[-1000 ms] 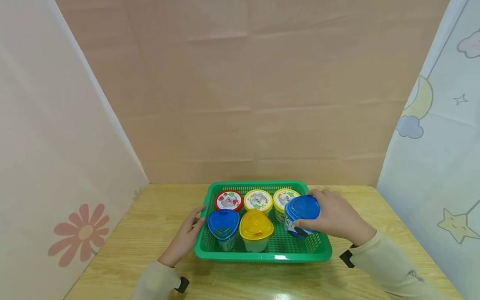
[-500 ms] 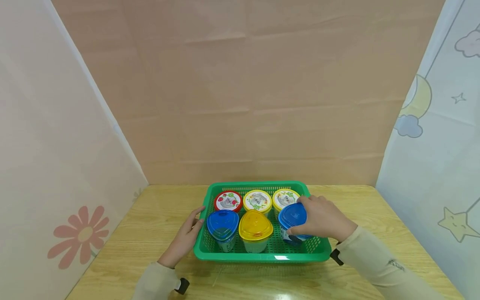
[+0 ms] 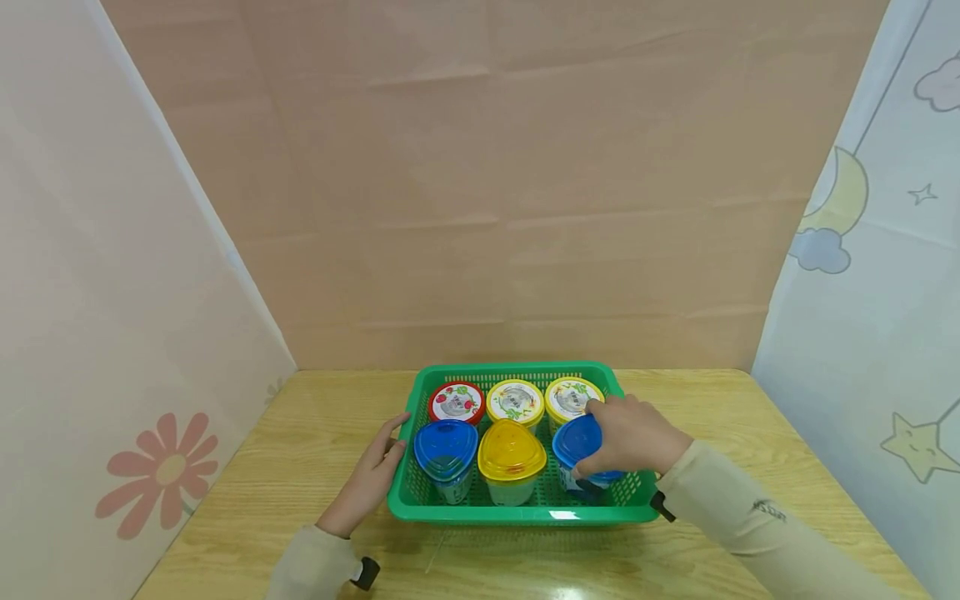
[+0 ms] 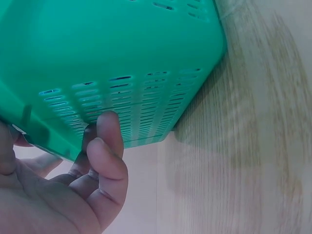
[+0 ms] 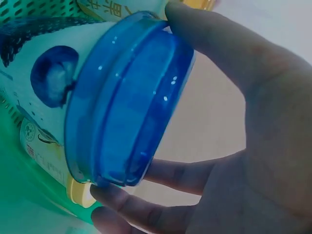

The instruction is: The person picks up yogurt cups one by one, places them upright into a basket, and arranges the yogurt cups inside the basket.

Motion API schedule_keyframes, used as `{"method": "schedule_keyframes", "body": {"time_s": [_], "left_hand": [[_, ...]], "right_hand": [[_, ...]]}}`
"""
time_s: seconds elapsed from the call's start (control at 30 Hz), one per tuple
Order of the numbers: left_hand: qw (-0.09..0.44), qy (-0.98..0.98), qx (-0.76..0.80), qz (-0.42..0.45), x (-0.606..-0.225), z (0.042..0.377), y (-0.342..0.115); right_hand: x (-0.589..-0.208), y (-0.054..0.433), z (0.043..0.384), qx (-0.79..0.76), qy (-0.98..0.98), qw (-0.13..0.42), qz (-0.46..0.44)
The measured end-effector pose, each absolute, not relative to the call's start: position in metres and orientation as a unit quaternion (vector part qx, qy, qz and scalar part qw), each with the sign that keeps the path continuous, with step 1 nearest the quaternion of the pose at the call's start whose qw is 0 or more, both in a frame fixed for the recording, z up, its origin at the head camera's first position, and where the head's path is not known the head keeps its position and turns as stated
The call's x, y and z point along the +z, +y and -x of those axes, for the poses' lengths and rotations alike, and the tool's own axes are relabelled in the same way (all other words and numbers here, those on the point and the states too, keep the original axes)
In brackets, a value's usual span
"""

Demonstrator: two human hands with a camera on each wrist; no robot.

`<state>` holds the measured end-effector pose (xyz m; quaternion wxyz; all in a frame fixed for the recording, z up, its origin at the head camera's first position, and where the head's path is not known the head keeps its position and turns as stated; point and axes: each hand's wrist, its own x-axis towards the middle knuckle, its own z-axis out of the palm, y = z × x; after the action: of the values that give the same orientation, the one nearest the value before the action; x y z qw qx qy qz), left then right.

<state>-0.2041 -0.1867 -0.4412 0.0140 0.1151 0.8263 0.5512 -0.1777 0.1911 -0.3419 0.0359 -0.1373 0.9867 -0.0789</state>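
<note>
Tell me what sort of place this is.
Probably a child's room or a staged tabletop booth: a wooden table is boxed in by plain paper panels, with a flower print on one side and a moon-and-stars curtain on the other. A green basket of lidded cups sits on the table.

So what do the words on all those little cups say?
Blue-lidded plastic cup held by the right hand: printed marks on its side label, too blurred to read.
Three round picture-printed foil lids in the green plastic basket: print too small to read.
Right sleeve: a small mark, unreadable.
No text here can be quoted.
</note>
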Motion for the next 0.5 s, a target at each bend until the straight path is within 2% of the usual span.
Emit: {"method": "schedule_keyframes", "body": {"time_s": [0.5], "left_hand": [[0.024,0.822,0.559,-0.108,-0.4388,0.2032,-0.1864]], "right_hand": [[-0.3412,0.1876,0.1809,-0.067,0.988,0.062,0.127]]}}
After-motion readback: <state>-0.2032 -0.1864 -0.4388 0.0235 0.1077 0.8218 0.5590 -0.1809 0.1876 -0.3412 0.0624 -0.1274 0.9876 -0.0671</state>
